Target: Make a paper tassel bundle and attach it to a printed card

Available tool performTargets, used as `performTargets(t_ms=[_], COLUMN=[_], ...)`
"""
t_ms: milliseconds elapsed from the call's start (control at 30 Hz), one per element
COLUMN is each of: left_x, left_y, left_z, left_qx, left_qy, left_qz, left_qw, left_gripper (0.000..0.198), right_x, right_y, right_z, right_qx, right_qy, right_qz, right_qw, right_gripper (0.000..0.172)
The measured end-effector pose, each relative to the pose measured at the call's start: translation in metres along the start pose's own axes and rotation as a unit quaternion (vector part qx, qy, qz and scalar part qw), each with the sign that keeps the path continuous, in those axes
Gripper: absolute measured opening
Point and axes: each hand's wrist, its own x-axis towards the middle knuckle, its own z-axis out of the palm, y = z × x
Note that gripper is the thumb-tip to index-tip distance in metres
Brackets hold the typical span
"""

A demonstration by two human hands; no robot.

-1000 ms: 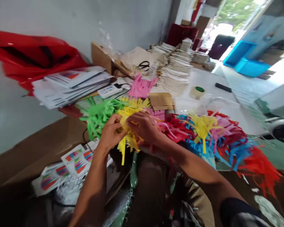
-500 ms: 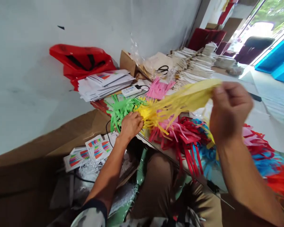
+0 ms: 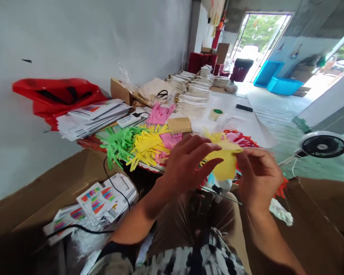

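My right hand [image 3: 259, 177] pinches the edge of a yellow tissue-paper tassel [image 3: 225, 164], whose uncut sheet hangs down in front of me. Beside it, my left hand [image 3: 190, 160] reaches toward the sheet with thumb and fingers apart, holding nothing that I can see. To the left on the table lie a pile of yellow fringed paper [image 3: 149, 143] and a bunch of green fringed paper [image 3: 120, 143]. Pink fringed paper [image 3: 160, 113] sits behind them. Red and pink fringes [image 3: 240, 138] show beyond my right hand, partly hidden.
Stacks of paper [image 3: 192, 95], scissors [image 3: 162, 94], a tape roll [image 3: 216, 114] and a white device [image 3: 129, 120] are on the table. A red bag [image 3: 63, 95] leans at the wall. Printed cards [image 3: 96, 200] lie in a carton at lower left; a fan [image 3: 322, 145] stands right.
My right hand has drawn the yellow tassel off the pile and brought it in front of me. My left hand has left the pile and come beside it. The view has turned right.
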Motion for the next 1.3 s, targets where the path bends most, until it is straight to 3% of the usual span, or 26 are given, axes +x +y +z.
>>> performTargets(t_ms=[67,167,200,267,367,433,467,567,633,700,800,900,967,1033,1133,1200,1300], left_x=[0.0,-0.006,-0.008,-0.011,-0.016,-0.021,-0.024,-0.031,-0.032,-0.031,-0.028,-0.029,-0.035,-0.047,-0.075,-0.097,-0.124], left_y=[0.013,0.026,0.031,0.041,0.051,0.053,0.053,0.043,0.031,0.016,-0.011,-0.03,-0.031,-0.022,0.002,0.015,0.022], left_z=[0.018,0.028,0.028,0.024,0.019,0.019,0.021,0.029,0.037,0.046,0.057,0.066,0.073,0.085,0.11,0.128,0.147], left_qx=[0.004,-0.039,-0.07,-0.159,-0.311,-0.392,-0.419,-0.457,-0.444,-0.406,-0.278,-0.042,0.077,0.077,-0.034,-0.032,0.002], left_qy=[-0.024,-0.082,-0.113,-0.205,-0.37,-0.431,-0.446,-0.477,-0.49,-0.478,-0.453,-0.429,-0.389,-0.365,-0.385,-0.394,-0.399], left_qz=[0.012,0.005,-0.008,-0.047,-0.126,-0.187,-0.219,-0.311,-0.35,-0.362,-0.34,-0.262,-0.19,-0.129,-0.075,-0.061,-0.073], left_qw=[1.0,0.996,0.991,0.965,0.866,0.791,0.76,0.684,0.664,0.689,0.776,0.863,0.898,0.919,0.919,0.917,0.914], left_gripper=[0.02,0.011,0.01,0.012,0.016,0.016,0.016,0.021,0.025,0.026,0.025,0.035,0.046,0.05,0.055,0.068,0.058], right_x=[-0.009,-0.016,-0.017,-0.018,-0.022,-0.031,-0.038,-0.059,-0.066,-0.061,-0.037,-0.013,-0.005,-0.005,-0.01,-0.014,-0.023], right_y=[-0.005,-0.013,-0.014,-0.016,-0.011,-0.003,0.002,0.018,0.026,0.035,0.056,0.087,0.108,0.124,0.13,0.124,0.102], right_z=[-0.017,-0.047,-0.058,-0.08,-0.11,-0.126,-0.133,-0.148,-0.155,-0.157,-0.153,-0.145,-0.14,-0.137,-0.136,-0.138,-0.143], right_qx=[-0.023,-0.043,-0.033,-0.002,0.03,0.044,0.058,0.107,0.125,0.111,0.02,-0.132,-0.226,-0.313,-0.423,-0.487,-0.556], right_qy=[0.003,-0.032,-0.054,-0.112,-0.268,-0.379,-0.403,-0.352,-0.297,-0.276,-0.26,-0.255,-0.267,-0.29,-0.334,-0.345,-0.325], right_qz=[-0.014,-0.021,-0.021,-0.02,0.043,0.142,0.196,0.345,0.398,0.414,0.374,0.283,0.249,0.227,0.182,0.141,0.029], right_qw=[1.0,0.998,0.998,0.993,0.962,0.913,0.892,0.863,0.859,0.86,0.89,0.915,0.903,0.876,0.823,0.79,0.764], right_gripper=[0.012,0.012,0.016,0.041,0.073,0.072,0.065,0.043,0.043,0.044,0.039,0.033,0.031,0.029,0.027,0.029,0.04])
